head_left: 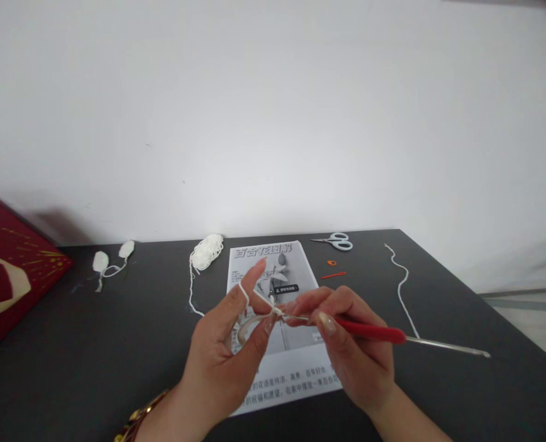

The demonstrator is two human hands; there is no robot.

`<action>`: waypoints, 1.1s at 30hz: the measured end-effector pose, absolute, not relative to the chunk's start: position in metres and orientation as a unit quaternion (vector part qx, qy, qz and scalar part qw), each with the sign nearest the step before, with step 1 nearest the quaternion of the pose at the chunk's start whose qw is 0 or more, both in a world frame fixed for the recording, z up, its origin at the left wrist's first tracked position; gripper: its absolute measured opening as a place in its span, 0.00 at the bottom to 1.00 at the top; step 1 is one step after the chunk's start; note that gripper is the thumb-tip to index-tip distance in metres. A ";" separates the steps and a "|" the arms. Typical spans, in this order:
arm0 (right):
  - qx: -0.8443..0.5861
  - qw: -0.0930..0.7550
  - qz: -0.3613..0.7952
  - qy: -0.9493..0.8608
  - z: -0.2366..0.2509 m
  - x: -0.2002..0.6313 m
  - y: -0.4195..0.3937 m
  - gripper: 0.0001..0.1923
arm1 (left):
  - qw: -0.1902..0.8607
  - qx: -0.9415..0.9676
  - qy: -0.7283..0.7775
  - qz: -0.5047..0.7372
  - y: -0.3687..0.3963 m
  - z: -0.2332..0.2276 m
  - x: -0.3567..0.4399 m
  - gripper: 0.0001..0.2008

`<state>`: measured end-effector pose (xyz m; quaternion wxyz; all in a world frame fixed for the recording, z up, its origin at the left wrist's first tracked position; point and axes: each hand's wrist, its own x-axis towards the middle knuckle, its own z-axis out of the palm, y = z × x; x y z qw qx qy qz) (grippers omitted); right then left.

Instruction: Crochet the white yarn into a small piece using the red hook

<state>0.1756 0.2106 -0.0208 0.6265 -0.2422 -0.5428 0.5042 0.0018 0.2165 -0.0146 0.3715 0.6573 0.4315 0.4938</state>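
The left hand (pixel 227 350), nearest the camera with a gold-coloured wrist bracelet (pixel 137 420) at the lower edge, is holding white cotton yarn (pixel 245 294) looped over the raised index finger, while thumb and middle finger are pinching closed on a small white crocheted piece (pixel 275 311) just begun. The right hand (pixel 351 344) is gripping a red-handled metal crochet hook (pixel 369 331), fingers closed round the handle, with the hook tip entering the stitches at the pinch point. Both hands are working above a printed paper pattern sheet (pixel 273 270) lying on the dark grey table (pixel 116 344).

Progress, as a judgement: the piece in hand is appearing to be at an early stage, only a few stitches large. Two small white crocheted petals (pixel 111 258), joined by a thread, are lying finished at the far left of the table, so part of the work seems complete and more pieces are probably remaining.

Count:
- hooks: one
- white-handled scissors (pixel 340 241): one pair
- yarn skein (pixel 207 250): one, feeding a strand toward the hands
- loose white yarn strand (pixel 404 282): one, right of the sheet
- orange stitch marker (pixel 331 263): one
- thin red needle-like item (pixel 332 275): one
- red box with gold print (pixel 10 270): one, at the left edge
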 end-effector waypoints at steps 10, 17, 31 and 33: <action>-0.285 0.596 0.398 -0.637 -0.018 0.177 0.209 0.08 | 0.310 0.678 0.450 0.492 0.221 -0.014 0.007 0.14; -0.312 0.579 0.330 -0.677 -0.022 0.173 0.208 0.09 | 0.210 0.723 0.465 0.466 0.220 -0.014 0.008 0.26; -0.327 0.573 0.339 -0.670 -0.024 0.173 0.211 0.08 | 0.406 0.632 0.467 0.467 0.229 -0.012 0.010 0.19; -0.311 0.565 0.316 -0.696 -0.023 0.174 0.211 0.10 | 0.395 0.638 0.471 0.463 0.229 -0.012 0.011 0.16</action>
